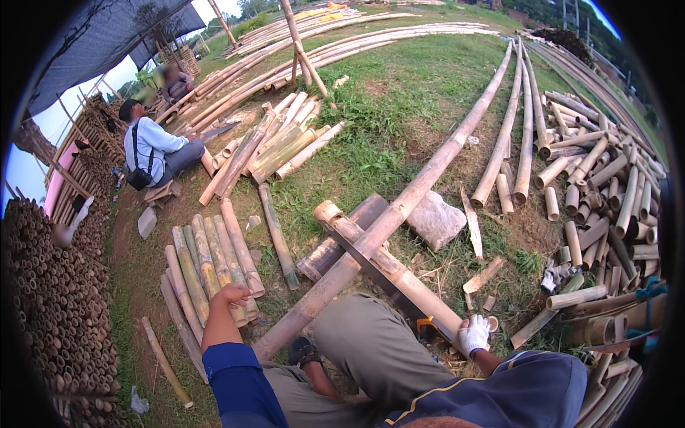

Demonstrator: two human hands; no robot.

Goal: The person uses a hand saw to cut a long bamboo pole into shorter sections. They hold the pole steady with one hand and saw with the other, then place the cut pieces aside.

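Observation:
My left hand (pixel 232 294), bare below a blue sleeve, is over a row of cut bamboo pieces (pixel 207 257). Its fingers are loosely bent and slightly apart, with nothing seen in them. In a white glove, my right hand (pixel 473 336) is closed round the near end of a thick bamboo length (pixel 407 279). Along that length's left side runs a dark-bladed handsaw (pixel 389 289) with an orange handle (pixel 426 325). A long bamboo pole (pixel 421 187) crosses over the thick length and passes left of my knee.
A pale stone block (pixel 435 220) sits beyond the crossing. Long poles (pixel 524 128) and a heap of cut bamboo (pixel 599 171) lie right. Stacked tubes (pixel 57 299) line the left. A person (pixel 153 146) in light blue sits far left near more bamboo (pixel 278 143).

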